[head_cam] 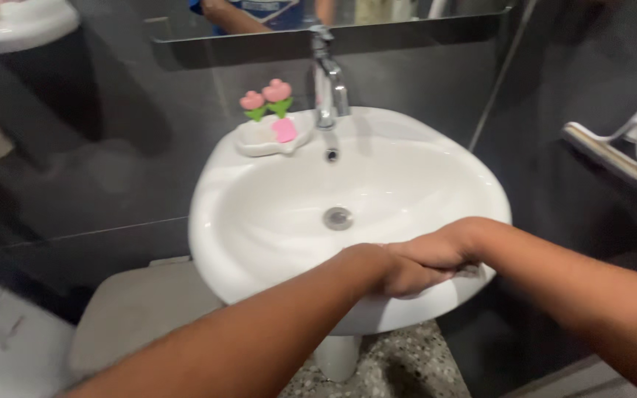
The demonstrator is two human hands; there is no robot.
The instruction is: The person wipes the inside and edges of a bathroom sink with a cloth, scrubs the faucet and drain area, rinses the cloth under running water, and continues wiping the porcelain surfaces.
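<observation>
Pressing together at the front rim of the white washbasin [259, 221], your left hand [385, 269] lies under your right hand [436, 249], whose fingers curl shut over something dark, barely visible at the rim. Behind the bowl stand a chrome tap [327, 88] and a soap dish [267, 138] with pink tulip ornaments.

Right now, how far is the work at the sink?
Looks done: the white sink bowl shows no dirt. In hand: the left hand and right hand press together on the front rim, over something grey I cannot identify. Left: the tap and soap dish are untouched.
</observation>
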